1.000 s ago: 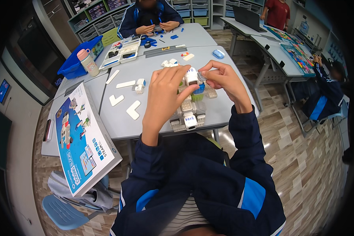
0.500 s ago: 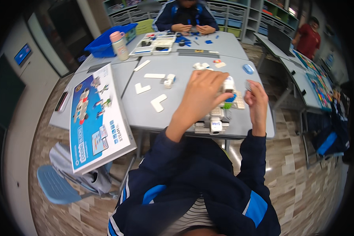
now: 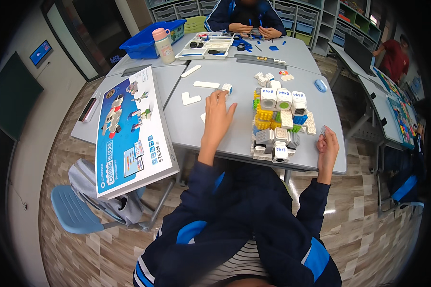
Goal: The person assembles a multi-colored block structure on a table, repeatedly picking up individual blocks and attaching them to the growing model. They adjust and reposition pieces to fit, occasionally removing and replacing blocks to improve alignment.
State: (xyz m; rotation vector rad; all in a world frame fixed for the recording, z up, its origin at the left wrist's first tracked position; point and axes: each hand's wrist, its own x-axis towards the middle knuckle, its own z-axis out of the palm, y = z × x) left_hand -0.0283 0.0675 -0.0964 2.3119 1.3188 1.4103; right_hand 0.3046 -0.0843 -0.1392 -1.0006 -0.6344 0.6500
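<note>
My left hand (image 3: 217, 115) lies flat on the surface (image 3: 234, 71), left of the block model (image 3: 280, 122) — my right hand (image 3: 327, 146) sits right of it; the kit box (image 3: 129, 131) lies far left.

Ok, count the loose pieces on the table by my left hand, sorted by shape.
Straight bars: 2
L-shaped piece: 1
Small cube: 1
Half-hidden piece, under left hand: 1
Total: 5

Bright even light, sharp centre, edges bent, perhaps vignetted.
</note>
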